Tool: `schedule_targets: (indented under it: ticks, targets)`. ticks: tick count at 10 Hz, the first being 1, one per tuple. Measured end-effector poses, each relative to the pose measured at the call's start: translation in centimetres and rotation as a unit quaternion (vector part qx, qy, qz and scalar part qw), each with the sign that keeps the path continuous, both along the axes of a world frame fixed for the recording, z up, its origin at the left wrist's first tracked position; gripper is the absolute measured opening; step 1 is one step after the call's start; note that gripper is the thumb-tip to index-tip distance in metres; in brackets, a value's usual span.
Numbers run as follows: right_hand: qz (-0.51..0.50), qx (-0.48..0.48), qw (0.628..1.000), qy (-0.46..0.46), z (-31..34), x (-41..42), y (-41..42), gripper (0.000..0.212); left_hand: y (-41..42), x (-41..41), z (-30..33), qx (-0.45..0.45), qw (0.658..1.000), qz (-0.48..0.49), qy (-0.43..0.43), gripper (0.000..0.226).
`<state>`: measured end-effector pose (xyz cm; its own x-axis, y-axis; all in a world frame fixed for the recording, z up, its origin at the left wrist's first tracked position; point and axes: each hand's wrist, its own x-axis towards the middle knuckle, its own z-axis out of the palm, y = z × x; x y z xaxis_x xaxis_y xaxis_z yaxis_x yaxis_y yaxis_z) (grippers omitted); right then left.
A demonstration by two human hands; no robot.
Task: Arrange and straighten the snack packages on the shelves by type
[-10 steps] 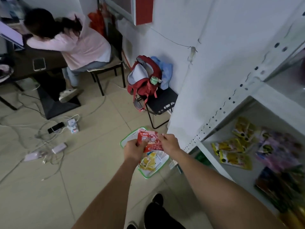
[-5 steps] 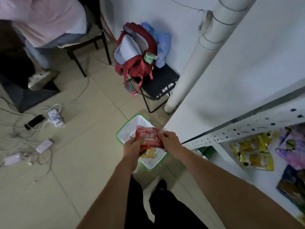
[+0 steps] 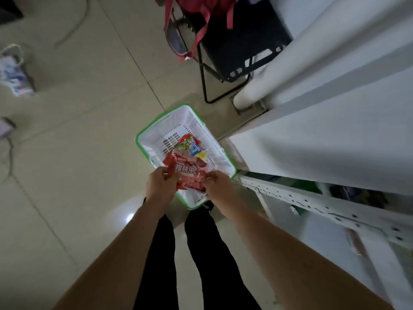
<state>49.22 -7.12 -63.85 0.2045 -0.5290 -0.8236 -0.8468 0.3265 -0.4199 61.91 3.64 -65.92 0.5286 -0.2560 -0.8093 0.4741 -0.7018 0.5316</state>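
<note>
I hold a red snack package (image 3: 187,172) with white characters over a white basket with a green rim (image 3: 154,128) on the floor. My left hand (image 3: 159,184) pinches the package's left edge and my right hand (image 3: 218,183) pinches its right edge. Inside the basket lie a few more small packages (image 3: 191,147), in yellow, green and blue. The white metal shelf unit (image 3: 312,199) stands at the right; its contents are mostly out of sight.
A black chair (image 3: 241,43) with a red backpack (image 3: 190,16) stands beyond the basket beside a white pipe (image 3: 290,57). Cables and a small white bag (image 3: 13,72) lie on the tiled floor at the left. My legs in black trousers (image 3: 201,253) are below.
My head has tilted down, so the basket and my legs fill the middle and the seated person and shelf goods have left the view. Both hands still hold the red package.
</note>
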Motion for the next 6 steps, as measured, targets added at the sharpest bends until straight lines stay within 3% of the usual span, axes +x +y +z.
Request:
schedule_targets:
  ticks: [2, 3, 4, 5, 6]
  targets:
    - [0.035, -0.062, 0.996, 0.045, -17.1, -0.4, -0.8, 0.026, -0.3, -1.8, -16.6, 0.046, 0.999, -0.028, -0.007, 0.012]
    - [0.034, -0.053, 0.996, 0.060, -23.7, -1.2, -0.3, 0.024, 0.3, -2.9, -22.1, 0.058, 0.997, -0.052, -0.011, 0.021]
    - [0.014, -0.052, 0.997, 0.058, -28.2, -2.4, 0.8, 0.025, 0.3, -3.5, -26.0, 0.064, 0.997, -0.050, -0.016, 0.032]
    - [-0.003, -0.049, 0.997, 0.063, -29.7, -2.6, 0.8, 0.030, -0.4, -3.8, -27.2, 0.080, 0.993, -0.087, -0.021, 0.030]
    - [0.001, -0.030, 0.997, 0.078, -28.8, -2.1, 0.1, 0.038, -1.0, -3.9, -26.4, 0.092, 0.983, -0.151, -0.040, 0.044]
